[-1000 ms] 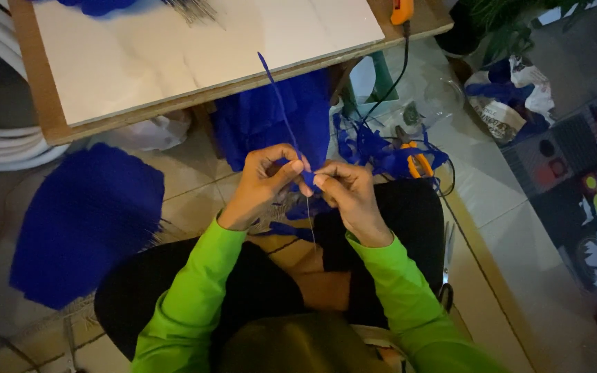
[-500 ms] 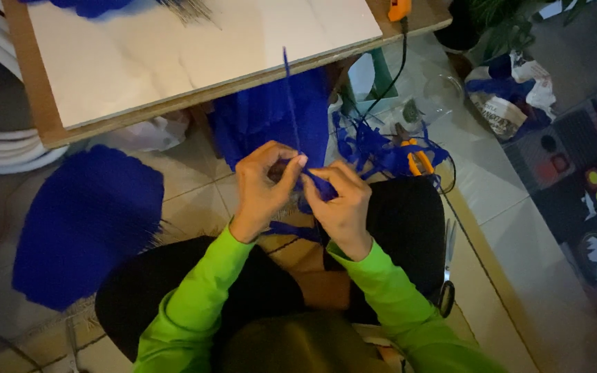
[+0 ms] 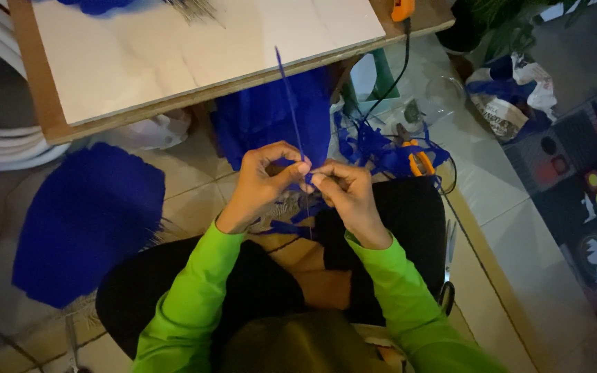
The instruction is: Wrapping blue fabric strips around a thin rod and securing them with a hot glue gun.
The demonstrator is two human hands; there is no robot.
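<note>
Now, at this moment:

Work piece: one thin blue stem [image 3: 291, 103], upright, rising from between the fingertips across the near edge of the white board [image 3: 195, 48].

Change: half a second ago the stem stood almost plumb; one second ago it leaned left. It now tilts slightly left again, and both hands sit a little lower over the lap. Judged: the stem is being rolled or wrapped between the fingers, with work ongoing.

Left hand [image 3: 260, 183]: thumb and forefinger pinched together on the stem's lower part.

Right hand [image 3: 347, 197]: fingertips closed against the left's, gripping the same stem and a bit of blue strip.

Blue strips: several loose on the lap below the hands; exact number cannot be told.

Blue sheets: two counted, one large sheet [image 3: 88, 221] on the floor at left, one hanging mass [image 3: 264, 117] below the board's near edge.

Orange-handled tools: two, scissors [image 3: 417, 157] on the floor at right, one corded tool [image 3: 402, 8] at the board's far right corner.

Sleeves: two, bright green.
</note>
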